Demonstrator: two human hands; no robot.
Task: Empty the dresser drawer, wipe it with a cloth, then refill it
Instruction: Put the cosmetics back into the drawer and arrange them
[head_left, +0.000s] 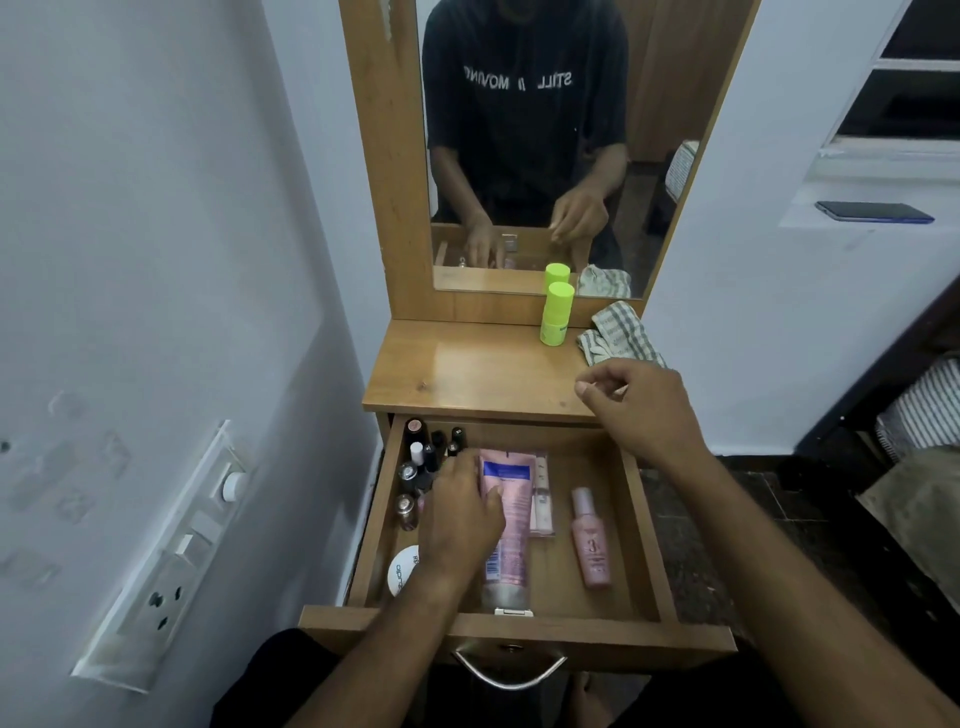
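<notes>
Emptying the drawer (641, 525), we are only at the first step, with most of its contents inside.

From the left: nail polish bottles (422, 467) crowd the far-left corner, a white round jar (402, 570) lies nearer; our left hand (460, 512) wraps the pink tube (506, 530), and a pink bottle (591, 538) lies to its right. Our right hand (636, 408) hovers loosely curled, holding nothing, over the counter (467, 374), near the green bottle (556, 312) and striped cloth (618, 332). Next, we judge, calls for lifting the tube onto the counter.
</notes>
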